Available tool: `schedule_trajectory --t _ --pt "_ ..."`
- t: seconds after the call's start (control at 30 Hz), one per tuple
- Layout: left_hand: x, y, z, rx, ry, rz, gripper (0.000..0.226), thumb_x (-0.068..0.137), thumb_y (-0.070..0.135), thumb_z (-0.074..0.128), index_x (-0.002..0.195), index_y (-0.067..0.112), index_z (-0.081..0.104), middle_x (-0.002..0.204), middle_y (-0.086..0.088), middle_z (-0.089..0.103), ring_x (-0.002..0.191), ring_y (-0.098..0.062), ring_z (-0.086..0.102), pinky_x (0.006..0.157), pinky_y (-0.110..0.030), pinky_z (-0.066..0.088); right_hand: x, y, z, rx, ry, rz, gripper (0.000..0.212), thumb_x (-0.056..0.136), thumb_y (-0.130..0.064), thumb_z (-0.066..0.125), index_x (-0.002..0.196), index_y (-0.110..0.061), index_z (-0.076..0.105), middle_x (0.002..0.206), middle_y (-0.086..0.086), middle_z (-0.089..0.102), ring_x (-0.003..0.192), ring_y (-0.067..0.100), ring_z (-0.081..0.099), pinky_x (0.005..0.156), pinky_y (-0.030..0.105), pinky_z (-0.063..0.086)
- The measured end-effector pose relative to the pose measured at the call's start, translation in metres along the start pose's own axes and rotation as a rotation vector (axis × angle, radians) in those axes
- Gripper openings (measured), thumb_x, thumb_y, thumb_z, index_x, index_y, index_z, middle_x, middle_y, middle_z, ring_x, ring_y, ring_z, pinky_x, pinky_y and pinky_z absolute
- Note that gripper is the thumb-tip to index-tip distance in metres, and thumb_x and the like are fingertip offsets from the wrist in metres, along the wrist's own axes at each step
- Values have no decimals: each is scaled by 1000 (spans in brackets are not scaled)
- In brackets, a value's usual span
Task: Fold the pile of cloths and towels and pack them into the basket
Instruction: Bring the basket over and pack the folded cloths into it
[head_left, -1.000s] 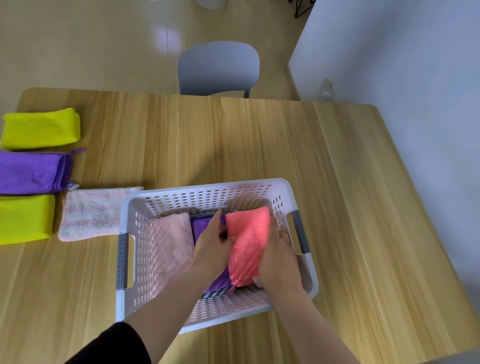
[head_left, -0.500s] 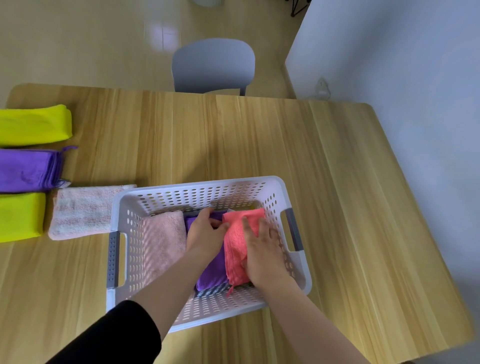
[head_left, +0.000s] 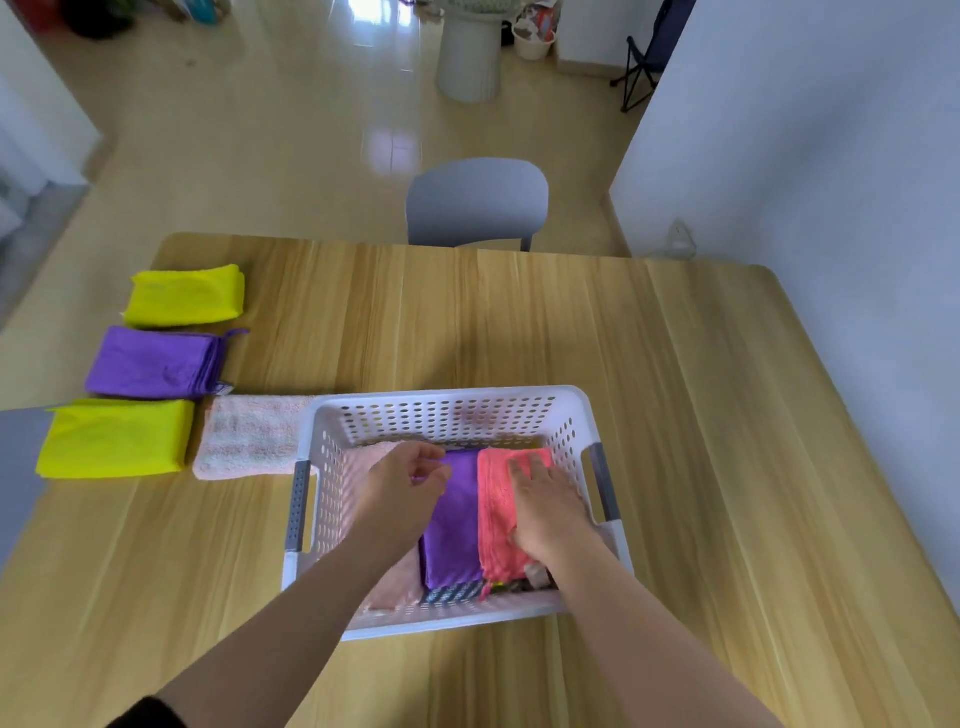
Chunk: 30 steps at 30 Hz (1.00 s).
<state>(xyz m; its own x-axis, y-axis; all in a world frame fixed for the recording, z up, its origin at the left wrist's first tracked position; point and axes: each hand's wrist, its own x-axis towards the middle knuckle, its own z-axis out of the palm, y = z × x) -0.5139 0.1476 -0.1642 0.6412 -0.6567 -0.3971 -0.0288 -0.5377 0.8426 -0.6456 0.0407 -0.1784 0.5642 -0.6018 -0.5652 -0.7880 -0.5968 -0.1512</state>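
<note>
Basket (head_left: 447, 399), white, perforated, grey handles: directly under both hands. Contents, widest first: packed pink towel (head_left: 395, 587) beneath the left wrist; purple cloth (head_left: 457, 519) between the hands; coral cloth (head_left: 498, 499) under the right hand. A patterned layer (head_left: 452, 592) shows below them at the near wall.

Coral cloth: a second ago held raised between both hands; now laid flat, touching the purple cloth's right edge. Judged placed, with only the pressing-down left.

Right hand (head_left: 545, 514): fingers straight and spread, flat on the coral cloth, gripping nothing.

Left hand (head_left: 402, 493): off the coral cloth, fingers loosely curled over the purple cloth's far left corner; whether they pinch it cannot be told.

Unpacked, all folded, left of the left hand:
- near yellow cloth (head_left: 117, 439)
- purple stack (head_left: 153, 364)
- far yellow cloth (head_left: 187, 296)
- loose pink towel (head_left: 249, 436), against the basket's left wall

Task judged roughly half done; the left hand is the nearer to these.

Table (head_left: 519, 322): pale wood grain, bearing everything above.

Room: white wall (head_left: 805, 156) right of the right hand; glossy floor (head_left: 260, 130) beyond the table; grey chair (head_left: 475, 202) straight ahead of the hands at the table's far edge; white pedestal (head_left: 467, 52) and dark folding chair (head_left: 647, 57) farther off.
</note>
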Motion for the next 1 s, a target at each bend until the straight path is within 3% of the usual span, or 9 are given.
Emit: schedule_trajectory --t 0.07,0.17,0.3,0.43,0.6,0.83,1.0 --pt "-14 6 -13 24 39 21 10 85 16 66 94 19 65 84 2 69 76 -14 65 73 -27 51 -5 -6 -8 6 6 19 83 86 1 56 152 -16 8 158 13 7 144 34 14 116 44 21" --pt "-30 12 -30 3 94 36 10 85 14 66 89 22 64 84 1 70 76 -16 65 74 -29 51 -18 -12 -18 86 106 -11 79 86 -11 64 150 -16 17 154 14 21 140 30 28 110 40 34" --pt "-52 13 -54 -37 143 23 13 85 14 64 88 26 62 85 3 72 80 -14 66 76 -30 53 -41 -28 -36 211 242 -149 58 85 -22 65 137 -16 39 136 0 48 128 18 45 100 31 43" --pt "-66 6 -82 -106 195 -5 14 86 8 61 91 21 63 80 8 73 73 -8 68 74 -29 53 -62 -51 -43 271 260 -251 58 89 -28 61 142 -19 39 142 -5 45 133 10 39 107 26 32" --pt "-72 -23 -132 -145 253 -40 16 86 6 60 92 21 64 83 7 74 80 -14 68 80 -41 55 -72 -109 -43 283 280 -402 49 90 -24 59 137 -18 47 133 -5 54 123 9 47 101 20 36" --pt "-59 -74 -222 -162 307 -84 16 85 2 59 92 16 64 83 4 73 75 -14 66 81 -40 54 -56 -219 -25 378 328 -427 34 89 -19 61 122 -20 58 113 -7 62 102 7 57 89 22 45" --pt "-41 -110 -283 -111 270 -115 17 84 3 60 89 19 64 84 3 73 80 -18 65 81 -40 53 -41 -280 -9 390 248 -360 39 91 -23 57 129 -22 53 127 -8 56 114 7 51 96 28 45"
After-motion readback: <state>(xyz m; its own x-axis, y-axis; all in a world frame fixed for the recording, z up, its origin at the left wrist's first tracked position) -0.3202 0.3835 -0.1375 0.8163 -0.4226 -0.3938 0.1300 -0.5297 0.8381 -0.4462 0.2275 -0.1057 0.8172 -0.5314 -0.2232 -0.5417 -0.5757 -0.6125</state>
